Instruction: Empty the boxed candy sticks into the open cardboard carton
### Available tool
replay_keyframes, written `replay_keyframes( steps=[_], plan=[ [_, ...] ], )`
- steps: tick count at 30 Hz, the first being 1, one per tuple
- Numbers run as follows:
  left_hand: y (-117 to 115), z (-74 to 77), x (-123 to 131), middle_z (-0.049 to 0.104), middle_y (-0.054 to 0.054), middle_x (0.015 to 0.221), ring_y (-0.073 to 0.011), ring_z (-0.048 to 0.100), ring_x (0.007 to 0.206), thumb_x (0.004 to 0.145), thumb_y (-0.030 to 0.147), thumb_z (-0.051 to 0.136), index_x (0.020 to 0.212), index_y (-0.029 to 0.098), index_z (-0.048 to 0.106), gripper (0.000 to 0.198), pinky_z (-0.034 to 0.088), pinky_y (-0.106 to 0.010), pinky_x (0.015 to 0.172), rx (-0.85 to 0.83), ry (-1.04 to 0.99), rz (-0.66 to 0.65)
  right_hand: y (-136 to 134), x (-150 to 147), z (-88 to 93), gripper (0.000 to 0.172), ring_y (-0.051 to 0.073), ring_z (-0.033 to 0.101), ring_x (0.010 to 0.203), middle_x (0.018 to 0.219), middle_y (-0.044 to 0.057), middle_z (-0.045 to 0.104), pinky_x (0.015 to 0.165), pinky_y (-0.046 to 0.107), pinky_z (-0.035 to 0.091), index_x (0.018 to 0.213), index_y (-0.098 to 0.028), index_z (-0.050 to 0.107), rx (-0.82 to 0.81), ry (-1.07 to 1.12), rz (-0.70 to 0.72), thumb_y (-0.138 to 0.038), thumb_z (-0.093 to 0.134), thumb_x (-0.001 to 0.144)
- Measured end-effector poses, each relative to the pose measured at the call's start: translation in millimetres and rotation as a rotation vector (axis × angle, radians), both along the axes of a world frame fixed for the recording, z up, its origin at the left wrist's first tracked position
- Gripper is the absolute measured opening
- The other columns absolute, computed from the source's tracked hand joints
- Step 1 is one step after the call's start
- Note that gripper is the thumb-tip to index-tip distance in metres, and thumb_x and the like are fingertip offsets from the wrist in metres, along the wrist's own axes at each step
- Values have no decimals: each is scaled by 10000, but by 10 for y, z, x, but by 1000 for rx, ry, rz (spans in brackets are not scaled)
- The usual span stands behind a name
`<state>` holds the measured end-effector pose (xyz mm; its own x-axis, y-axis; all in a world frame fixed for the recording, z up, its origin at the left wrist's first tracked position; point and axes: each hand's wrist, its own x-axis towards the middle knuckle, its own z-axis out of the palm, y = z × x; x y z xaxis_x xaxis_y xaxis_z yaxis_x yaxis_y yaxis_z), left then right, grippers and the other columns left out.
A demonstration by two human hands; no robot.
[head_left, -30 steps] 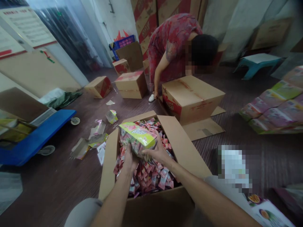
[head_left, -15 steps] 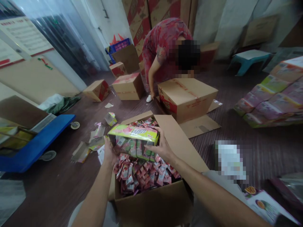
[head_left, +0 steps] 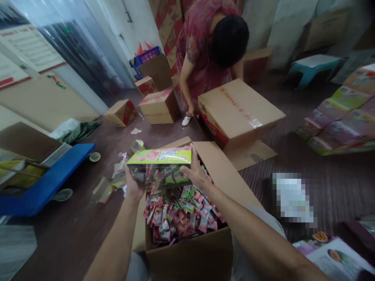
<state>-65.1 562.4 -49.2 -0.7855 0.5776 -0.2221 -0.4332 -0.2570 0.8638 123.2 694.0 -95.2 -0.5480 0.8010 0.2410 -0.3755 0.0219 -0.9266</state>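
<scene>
A yellow-green and pink candy box (head_left: 159,156) is tilted over a large open carton (head_left: 187,253), its open side facing down and toward me. My left hand (head_left: 134,185) grips its left end. Around its right end my right hand (head_left: 196,168) is closed, thumb on the near side. Below the box, small wrapped sweets (head_left: 178,214) fill the carton; most are pink and red, with several green ones (head_left: 187,193) on top under the box. Some dark and green packets still show inside the box's opening.
Beyond the carton, a co-worker (head_left: 211,47) bends at a big sealed carton (head_left: 237,109). Torn packaging (head_left: 104,189) lies on the floor at left, near a blue trolley (head_left: 67,164). Stacked colourful boxes (head_left: 345,121) and a teal stool (head_left: 313,70) are at right.
The candy box has tipped further, and green sweets have dropped from it onto the pink ones. Across from me, the co-worker's big carton has been tilted up and shifted right.
</scene>
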Motion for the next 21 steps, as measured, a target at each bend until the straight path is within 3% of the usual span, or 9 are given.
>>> replay_keyframes(
  steps=[4,9,15,18,21],
  plan=[
    [-15,39,-144,794,-65,1036,-252,727,1051,959,636,395,1226,236,697,568,590,-369,919,85,9,39,-36,-75,56,1167,347,390,1446,1534,144,447,1246,527,203,1578,-232,274,58,-24,43,-821,700,665],
    [-60,-33,-180,791,-55,1060,-263,733,1013,934,671,401,1242,263,687,586,610,-378,863,99,48,144,-83,-80,142,1139,334,412,1433,1523,132,462,1214,485,309,1572,-243,297,92,50,108,-802,718,672],
    [120,21,-182,785,-94,1039,-278,732,1005,895,691,464,1204,205,702,623,604,-403,882,147,14,-35,78,-60,140,1072,306,500,1350,1439,129,547,1194,451,349,1551,-221,326,40,105,-65,-829,641,726],
    [177,-15,-217,784,-84,1064,-256,737,965,908,601,501,1211,208,692,532,602,-404,878,156,74,-8,72,-42,144,1069,320,466,1384,1484,134,512,1188,481,356,1567,-236,293,76,79,-42,-852,588,746],
    [96,-142,-206,775,-81,1128,-268,722,1021,875,577,559,1228,246,685,500,601,-405,866,135,70,16,-14,-4,179,1080,364,378,1451,1552,143,436,1216,543,294,1568,-240,311,207,-22,6,-855,602,729]
  ],
)
